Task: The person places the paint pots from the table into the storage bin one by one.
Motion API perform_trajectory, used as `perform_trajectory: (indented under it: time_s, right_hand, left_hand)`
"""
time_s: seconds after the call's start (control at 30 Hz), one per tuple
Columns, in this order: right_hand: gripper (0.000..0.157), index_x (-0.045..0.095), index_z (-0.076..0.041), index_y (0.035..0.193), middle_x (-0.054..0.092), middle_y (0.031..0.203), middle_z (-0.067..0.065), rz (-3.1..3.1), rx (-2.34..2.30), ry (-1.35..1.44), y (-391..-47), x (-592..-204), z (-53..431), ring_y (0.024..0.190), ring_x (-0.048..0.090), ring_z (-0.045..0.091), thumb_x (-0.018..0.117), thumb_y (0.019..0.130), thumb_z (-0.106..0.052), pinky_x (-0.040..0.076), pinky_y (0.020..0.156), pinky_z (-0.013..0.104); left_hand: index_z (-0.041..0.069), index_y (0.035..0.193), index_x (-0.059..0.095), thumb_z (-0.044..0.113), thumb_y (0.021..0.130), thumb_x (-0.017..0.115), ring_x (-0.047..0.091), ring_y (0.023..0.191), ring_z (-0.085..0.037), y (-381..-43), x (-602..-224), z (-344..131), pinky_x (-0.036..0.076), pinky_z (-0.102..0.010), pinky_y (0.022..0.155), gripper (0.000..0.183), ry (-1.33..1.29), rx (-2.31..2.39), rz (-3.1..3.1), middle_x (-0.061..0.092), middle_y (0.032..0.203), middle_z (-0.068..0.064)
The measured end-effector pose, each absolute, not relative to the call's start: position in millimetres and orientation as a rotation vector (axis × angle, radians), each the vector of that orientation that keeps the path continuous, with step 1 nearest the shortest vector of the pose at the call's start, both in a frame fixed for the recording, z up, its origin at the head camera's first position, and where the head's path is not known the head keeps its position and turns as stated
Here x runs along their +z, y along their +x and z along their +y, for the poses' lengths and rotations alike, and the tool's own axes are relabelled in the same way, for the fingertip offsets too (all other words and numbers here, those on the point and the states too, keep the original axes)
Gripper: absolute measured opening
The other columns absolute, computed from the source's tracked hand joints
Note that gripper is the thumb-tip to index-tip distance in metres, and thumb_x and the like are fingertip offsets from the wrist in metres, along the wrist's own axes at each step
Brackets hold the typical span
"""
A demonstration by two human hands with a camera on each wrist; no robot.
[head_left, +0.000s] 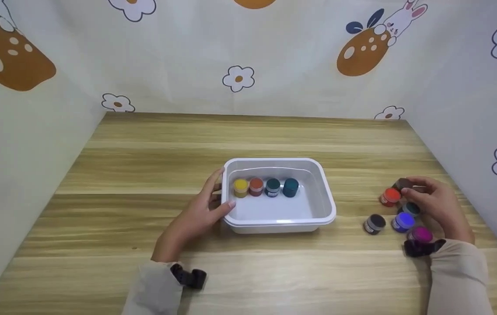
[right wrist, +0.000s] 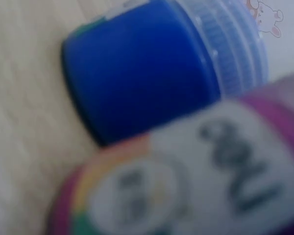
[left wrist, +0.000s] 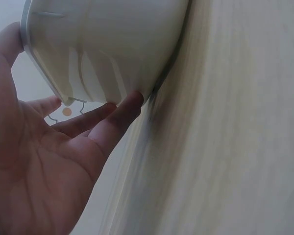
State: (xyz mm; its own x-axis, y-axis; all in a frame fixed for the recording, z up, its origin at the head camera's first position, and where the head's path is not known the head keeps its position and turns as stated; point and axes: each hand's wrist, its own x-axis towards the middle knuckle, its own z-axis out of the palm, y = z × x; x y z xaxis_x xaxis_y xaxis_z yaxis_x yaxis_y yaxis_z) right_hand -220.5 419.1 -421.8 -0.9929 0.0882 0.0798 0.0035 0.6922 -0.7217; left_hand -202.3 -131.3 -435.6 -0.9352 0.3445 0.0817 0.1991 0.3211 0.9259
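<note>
Head camera: looks forward and down from above the near side, over most of the wooden table to the patterned far wall. Left wrist camera: low, close and tilted, facing past the left hand to the outside of a white tub. Right wrist camera: tilted, almost against a blue jar and a purple jar. The head view shares the tub with the left wrist, both jars with the right.

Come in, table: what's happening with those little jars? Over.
Left hand grips white tub. Right hand pinches dark jar. Four jars inside tub. Red jar close by.
</note>
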Motion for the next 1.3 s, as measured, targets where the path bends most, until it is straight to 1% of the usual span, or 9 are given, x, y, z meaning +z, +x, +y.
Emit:
perform_trajectory:
  time_s: [0.17,0.27,0.43,0.57,0.67,0.8,0.93,1.17,1.3]
  right_hand:
    - [0.059,0.050,0.014,0.133,0.059,0.093,-0.027,-2.726,1.207,-0.069,-217,-414,416,0.083,0.056,-0.015,0.070,0.094,-0.025,0.049,0.071,0.008]
    - [0.059,0.051,0.014,0.133,0.058,0.090,-0.030,-2.718,1.164,-0.062,-215,-406,409,0.082,0.053,-0.017,0.069,0.094,-0.027,0.045,0.071,0.006]
    - [0.053,0.057,0.013,0.127,0.059,0.089,-0.031,-2.660,1.140,0.060,-211,-390,383,0.084,0.057,-0.017,0.070,0.093,-0.025,0.047,0.075,0.003]
    - [0.042,0.062,0.012,0.121,0.065,0.091,-0.026,-2.594,1.199,0.196,-209,-381,350,0.086,0.063,-0.010,0.072,0.091,-0.016,0.050,0.077,0.006]
    - [0.039,0.063,0.009,0.120,0.068,0.095,-0.021,-2.585,1.304,0.279,-205,-372,319,0.085,0.067,-0.004,0.073,0.090,-0.013,0.054,0.069,0.013]
    - [0.034,0.064,0.008,0.118,0.072,0.103,-0.002,-2.591,1.438,0.427,-201,-364,276,0.089,0.070,0.006,0.074,0.088,-0.006,0.056,0.071,0.018]
    - [0.034,0.065,0.006,0.117,0.070,0.108,0.016,-2.638,1.493,0.581,-198,-358,240,0.094,0.069,0.012,0.075,0.086,-0.004,0.056,0.082,0.019]
    - [0.034,0.066,0.002,0.116,0.069,0.106,0.014,-2.679,1.556,0.852,-198,-358,184,0.095,0.068,0.017,0.076,0.085,-0.008,0.056,0.086,0.025]
    - [0.032,0.067,0.004,0.113,0.071,0.101,0.014,-2.662,1.565,0.983,-201,-364,152,0.090,0.068,0.017,0.077,0.085,-0.007,0.056,0.081,0.025]
  left_hand:
    - [0.030,0.159,0.013,0.033,0.094,0.066,0.045,0.137,-0.032,-200,-433,-132,0.037,-0.049,0.113,0.084,0.466,1.658,2.457,0.040,0.152,-0.015]
    - [0.031,0.159,0.013,0.035,0.094,0.066,0.045,0.137,-0.031,-199,-432,-132,0.038,-0.047,0.113,0.084,0.454,1.654,2.457,0.040,0.152,-0.013]
    - [0.026,0.160,0.013,0.030,0.095,0.065,0.045,0.137,-0.032,-200,-435,-132,0.037,-0.047,0.113,0.084,0.499,1.693,2.432,0.042,0.151,-0.016]
    - [0.023,0.160,0.013,0.027,0.096,0.065,0.046,0.135,-0.035,-202,-437,-132,0.037,-0.049,0.113,0.083,0.535,1.724,2.408,0.044,0.148,-0.019]
    - [0.023,0.160,0.013,0.027,0.095,0.065,0.046,0.135,-0.035,-202,-437,-132,0.037,-0.050,0.113,0.082,0.534,1.733,2.407,0.044,0.148,-0.019]
    - [0.025,0.160,0.014,0.030,0.095,0.065,0.045,0.136,-0.033,-202,-436,-132,0.036,-0.050,0.114,0.083,0.510,1.716,2.432,0.043,0.149,-0.017]
    - [0.030,0.160,0.014,0.036,0.094,0.066,0.043,0.138,-0.030,-201,-434,-131,0.034,-0.051,0.114,0.084,0.469,1.673,2.461,0.043,0.151,-0.014]
    - [0.034,0.159,0.014,0.040,0.093,0.066,0.040,0.140,-0.028,-200,-433,-132,0.032,-0.052,0.115,0.084,0.451,1.655,2.467,0.041,0.153,-0.011]
    - [0.029,0.160,0.013,0.037,0.094,0.066,0.041,0.140,-0.029,-200,-435,-131,0.033,-0.051,0.115,0.085,0.490,1.676,2.468,0.041,0.153,-0.013]
